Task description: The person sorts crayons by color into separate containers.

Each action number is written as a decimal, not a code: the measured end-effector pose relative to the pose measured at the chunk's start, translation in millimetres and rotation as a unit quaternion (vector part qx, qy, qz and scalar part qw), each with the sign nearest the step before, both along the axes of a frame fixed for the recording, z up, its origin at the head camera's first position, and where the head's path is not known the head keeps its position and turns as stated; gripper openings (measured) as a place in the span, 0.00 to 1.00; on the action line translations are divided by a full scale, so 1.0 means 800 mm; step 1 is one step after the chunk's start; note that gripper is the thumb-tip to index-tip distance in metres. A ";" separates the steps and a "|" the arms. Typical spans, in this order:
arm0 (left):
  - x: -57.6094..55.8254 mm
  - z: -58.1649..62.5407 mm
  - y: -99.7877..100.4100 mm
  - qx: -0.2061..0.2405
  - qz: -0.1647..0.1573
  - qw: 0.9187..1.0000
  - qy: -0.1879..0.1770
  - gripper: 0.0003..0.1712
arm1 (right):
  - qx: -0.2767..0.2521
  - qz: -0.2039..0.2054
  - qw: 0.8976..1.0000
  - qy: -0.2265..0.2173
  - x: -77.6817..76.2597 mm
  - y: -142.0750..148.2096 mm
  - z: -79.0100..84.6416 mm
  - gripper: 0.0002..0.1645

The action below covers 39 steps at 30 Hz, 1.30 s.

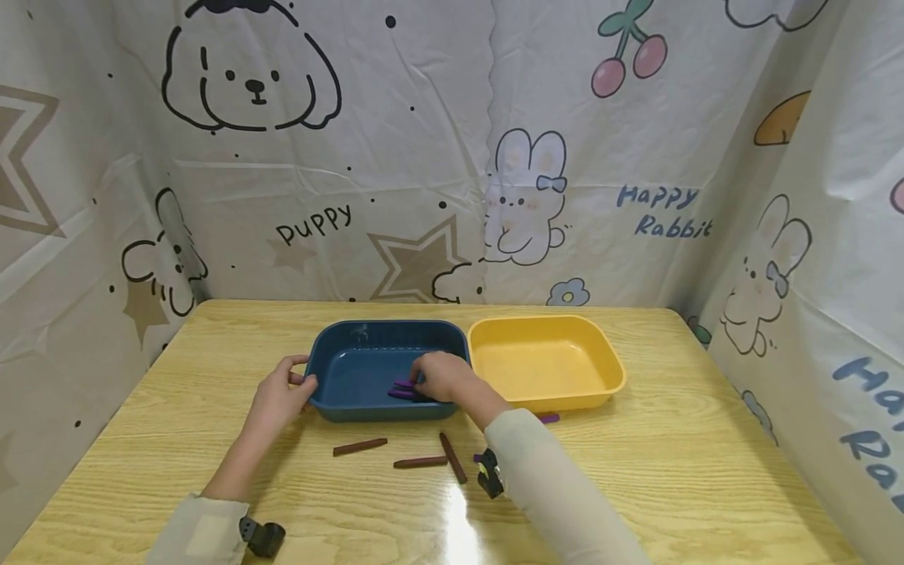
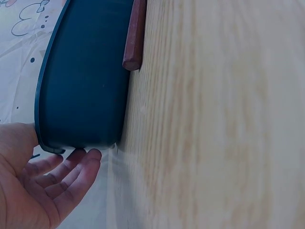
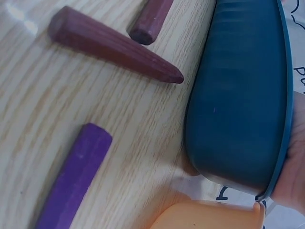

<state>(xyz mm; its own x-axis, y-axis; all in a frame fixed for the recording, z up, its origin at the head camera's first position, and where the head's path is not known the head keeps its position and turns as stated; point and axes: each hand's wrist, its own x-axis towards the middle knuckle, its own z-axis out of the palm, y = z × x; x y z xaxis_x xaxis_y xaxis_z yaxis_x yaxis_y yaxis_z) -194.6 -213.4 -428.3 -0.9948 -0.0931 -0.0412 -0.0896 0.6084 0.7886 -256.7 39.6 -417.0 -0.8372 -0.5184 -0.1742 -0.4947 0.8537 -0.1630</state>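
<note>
A dark blue tray (image 1: pixel 332 411) stands on the table, its near left corner held by my left hand (image 1: pixel 280 395). The thumb lies at the rim and the fingers (image 2: pixel 78 179) are against the outer wall. My right hand (image 1: pixel 445 377) reaches over the near right rim into this tray. Its curled fingers are right at several purple crayons (image 1: pixel 402 394) lying on the tray floor. I cannot tell whether they pinch one, as the fingertips are partly hidden. In the right wrist view the tray's outer wall (image 3: pixel 238 109) hides the fingers.
A yellow tray (image 1: pixel 600 392) adjoins the blue one on the right. Three brown crayons (image 1: pixel 360 446) lie on the table in front of the blue tray. One purple crayon (image 1: pixel 549 419) is before the yellow tray; another (image 3: pixel 74 176) lies near the right wrist. A printed curtain (image 1: pixel 424 157) surrounds the table.
</note>
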 end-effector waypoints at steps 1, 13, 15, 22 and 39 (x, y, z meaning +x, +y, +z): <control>0.000 0.000 0.000 0.000 0.000 1.000 0.001 0.28 | 0.001 0.000 1.000 0.000 0.000 0.000 0.000 0.09; 0.000 0.000 0.003 0.003 -0.001 1.000 0.001 0.28 | 0.001 0.000 1.000 0.000 -0.001 0.004 -0.001 0.08; 0.000 0.000 0.003 0.004 -0.002 1.000 0.001 0.28 | -0.004 0.001 1.000 0.001 -0.001 0.004 -0.001 0.09; -0.001 0.001 0.004 0.006 -0.002 1.000 0.003 0.28 | -0.034 0.010 0.999 0.000 -0.002 0.007 0.006 0.09; -0.001 -0.001 0.000 0.001 -0.002 1.000 0.000 0.29 | -0.080 0.054 0.995 0.027 0.008 0.031 0.033 0.11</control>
